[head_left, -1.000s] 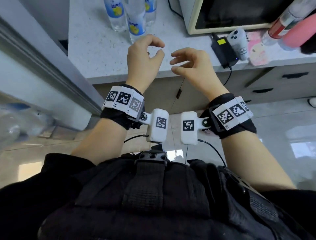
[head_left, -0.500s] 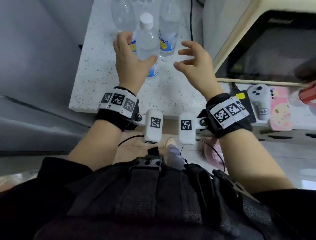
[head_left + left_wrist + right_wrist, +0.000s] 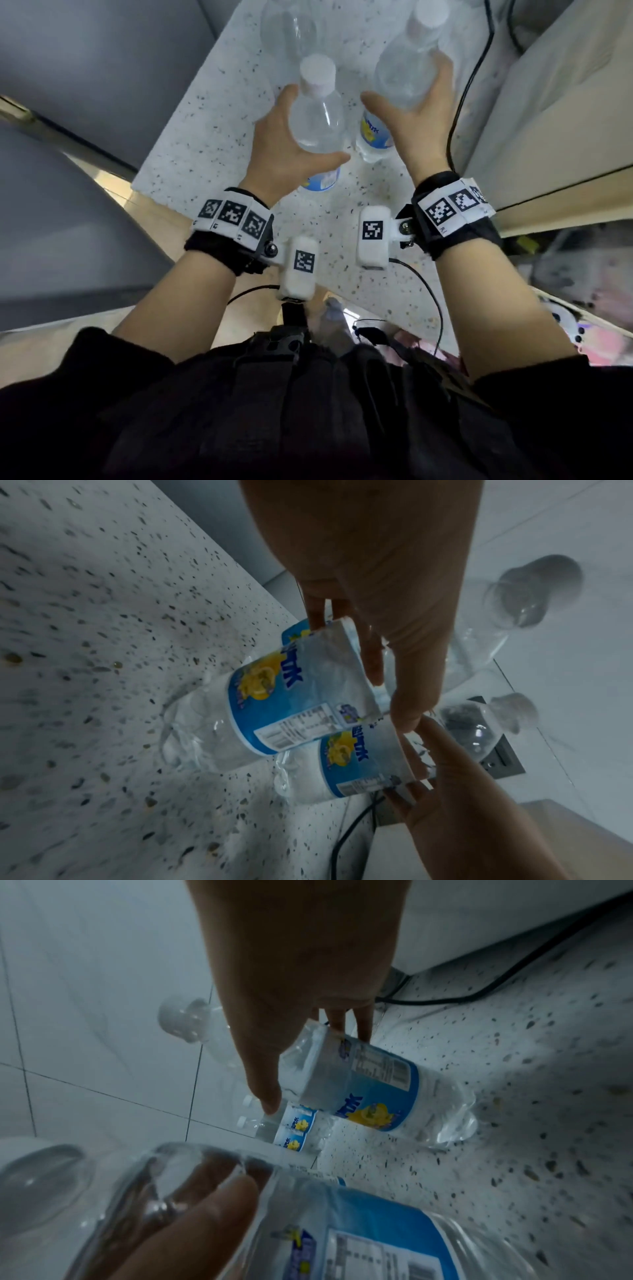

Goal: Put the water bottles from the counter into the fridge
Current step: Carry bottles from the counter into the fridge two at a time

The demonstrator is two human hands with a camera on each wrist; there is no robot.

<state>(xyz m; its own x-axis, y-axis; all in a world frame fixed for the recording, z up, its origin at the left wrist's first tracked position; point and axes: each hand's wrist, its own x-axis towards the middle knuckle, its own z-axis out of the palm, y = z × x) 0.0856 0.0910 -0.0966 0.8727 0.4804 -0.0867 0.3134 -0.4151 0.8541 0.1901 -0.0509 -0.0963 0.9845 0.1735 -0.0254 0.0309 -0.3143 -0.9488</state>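
Observation:
Clear water bottles with blue and yellow labels stand on a speckled white counter (image 3: 205, 137). My left hand (image 3: 274, 144) wraps the near bottle (image 3: 317, 116) at its shoulder, thumb in front and fingers behind. In the left wrist view the same bottle (image 3: 301, 696) shows under my fingers. My right hand (image 3: 421, 126) grips a second bottle (image 3: 399, 75) just to the right, also seen in the right wrist view (image 3: 369, 1093). Both bottle bases look to be on or very near the counter. A third bottle (image 3: 291, 31) stands behind, untouched.
A cream appliance (image 3: 548, 102) stands close on the right, with a black cable (image 3: 472, 78) running along its side. Grey panels (image 3: 85, 51) rise to the left of the counter. Further small bottles (image 3: 294, 1129) stand by the tiled wall at the back.
Both hands have reached forward over the counter. From spread and empty, each has closed round a bottle. The view has moved in closer to the bottles.

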